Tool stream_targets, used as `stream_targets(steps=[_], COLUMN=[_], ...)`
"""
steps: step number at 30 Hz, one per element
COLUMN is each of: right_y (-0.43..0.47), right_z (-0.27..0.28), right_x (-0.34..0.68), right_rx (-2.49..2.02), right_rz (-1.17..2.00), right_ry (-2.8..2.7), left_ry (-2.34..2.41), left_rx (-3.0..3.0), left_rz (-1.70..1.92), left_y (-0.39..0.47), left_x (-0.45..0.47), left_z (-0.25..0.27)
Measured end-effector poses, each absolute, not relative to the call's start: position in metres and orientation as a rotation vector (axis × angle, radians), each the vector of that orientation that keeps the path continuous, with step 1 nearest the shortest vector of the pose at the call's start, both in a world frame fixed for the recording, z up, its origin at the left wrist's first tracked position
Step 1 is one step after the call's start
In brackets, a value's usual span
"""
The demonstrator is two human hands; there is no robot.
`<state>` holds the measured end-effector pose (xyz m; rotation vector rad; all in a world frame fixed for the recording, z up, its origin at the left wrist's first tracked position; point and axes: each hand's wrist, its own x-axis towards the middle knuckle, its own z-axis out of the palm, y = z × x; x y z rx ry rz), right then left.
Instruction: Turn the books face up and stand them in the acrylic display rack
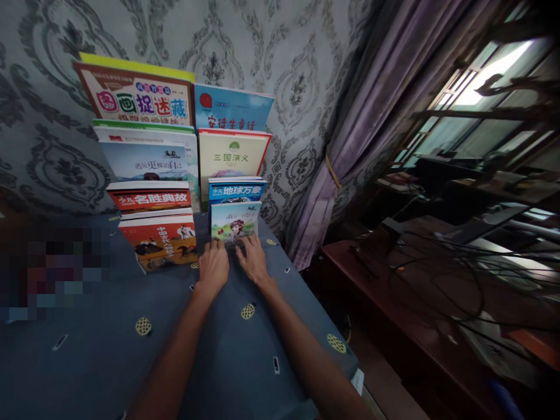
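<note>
Upright books stand in two columns against the wall. At the front of the right column is a small paperback book (231,219) with a cartoon figure on its pale green and blue cover. My left hand (213,265) is at its lower left corner, fingers bent and close together; the fingertips are partly hidden. On the lower right of the same cover rest the fingers of my right hand (252,256), spread somewhat, with the thumb apart. Directly behind stands a blue book (238,191). Beside my left hand is an orange-red book (164,239), fronting the left column.
Farther back stand a red book (151,199), a pale landscape-cover book (144,160), a brown book (135,93), a cream book (231,151) and a light-blue book (234,105). A dark patterned cloth (210,361) covers the table. To the right are a tied purple curtain (324,181) and tangled cables (476,251).
</note>
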<state>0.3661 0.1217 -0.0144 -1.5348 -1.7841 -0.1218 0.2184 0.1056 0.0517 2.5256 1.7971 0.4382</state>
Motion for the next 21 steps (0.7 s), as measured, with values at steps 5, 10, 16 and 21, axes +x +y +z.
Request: stream_targets(steps=[5, 10, 16, 21], right_y=[0.122, 0.121, 0.119, 0.120], right_z=[-0.015, -0.013, -0.005, -0.006], right_x=[0.365, 0.368, 0.376, 0.377], right_rx=[-1.526, -1.484, -1.469, -1.475], right_rz=[-0.104, -0.104, -0.166, -0.126], right_ry=[-1.773, -1.699, -1.542, -1.472], left_ry=[1.814, 1.820, 1.807, 1.816], left_rx=[2.568, 2.570, 2.495, 2.430], left_rz=[0.469, 0.520, 0.616, 0.692], left_y=[0.108, 0.112, 0.114, 0.112], left_x=[0.218, 0.217, 0.217, 0.219], left_z=[0.044, 0.036, 0.032, 0.030])
